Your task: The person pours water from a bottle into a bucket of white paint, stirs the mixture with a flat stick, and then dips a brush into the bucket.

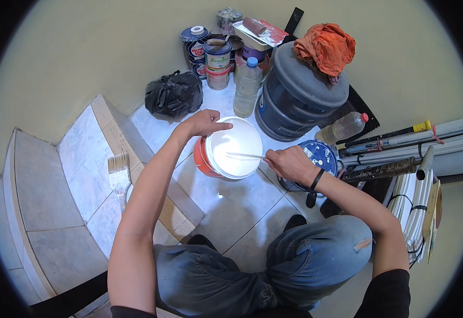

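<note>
A red paint bucket (202, 160) with a white rim stands on the tiles between my arms, and white paint (237, 139) shows inside it. My left hand (206, 123) grips its far-left rim, the thumb lying over the edge. In my right hand (289, 163) is a thin pale stick (245, 155), pinched between the fingers. The stick reaches leftward over the bucket's opening. Its far tip meets the white paint, but how deep it goes I cannot tell. A black band circles my right wrist.
A paintbrush (119, 175) lies on the step at left. Behind the bucket are a black plastic bag (174, 94), stacked paint cans (217, 55), a clear bottle (247, 87) and a grey drum (300, 90) topped by an orange cloth (327, 47). A blue-lidded can (319, 153) and bundled poles (401, 140) stand right.
</note>
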The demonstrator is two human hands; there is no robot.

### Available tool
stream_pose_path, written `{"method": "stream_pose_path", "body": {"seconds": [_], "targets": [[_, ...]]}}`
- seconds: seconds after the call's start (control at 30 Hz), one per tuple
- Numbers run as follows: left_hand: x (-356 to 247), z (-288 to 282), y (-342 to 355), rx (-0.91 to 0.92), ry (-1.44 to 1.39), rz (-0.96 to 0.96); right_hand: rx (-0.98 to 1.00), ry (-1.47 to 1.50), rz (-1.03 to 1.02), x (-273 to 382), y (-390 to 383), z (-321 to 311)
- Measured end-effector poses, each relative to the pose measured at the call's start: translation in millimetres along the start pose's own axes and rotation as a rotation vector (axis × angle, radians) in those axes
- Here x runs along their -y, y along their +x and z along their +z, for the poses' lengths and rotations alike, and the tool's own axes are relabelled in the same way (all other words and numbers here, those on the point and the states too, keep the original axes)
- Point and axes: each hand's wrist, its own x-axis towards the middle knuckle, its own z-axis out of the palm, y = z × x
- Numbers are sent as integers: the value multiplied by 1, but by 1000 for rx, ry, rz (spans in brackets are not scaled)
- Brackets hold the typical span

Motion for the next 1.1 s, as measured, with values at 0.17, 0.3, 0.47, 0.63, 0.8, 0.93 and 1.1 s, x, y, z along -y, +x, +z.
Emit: {"method": "stream_pose_path", "body": {"seconds": [0.17,0.3,0.47,0.63,0.8,0.93,1.1], "targets": [[2,0,-2,-10,7,7,-72,41,-3,9,0,-3],[0,-1,-4,3,27,-14,-24,13,-27,5,2,4],[-3,0,-6,-12,37,-14,-22,175,113,13,5,1],[12,-10,-2,-81,87,54,128,1030,707,-9,1,18],[9,-1,14,-122,150,22,279,1889,1047,-11,-45,10],[52,-2,10,-181,8,26,65,1982,919,25,-56,-42],[40,-9,-2,-128,-102,-79,-248,1856,678,44,-94,-127]]}}
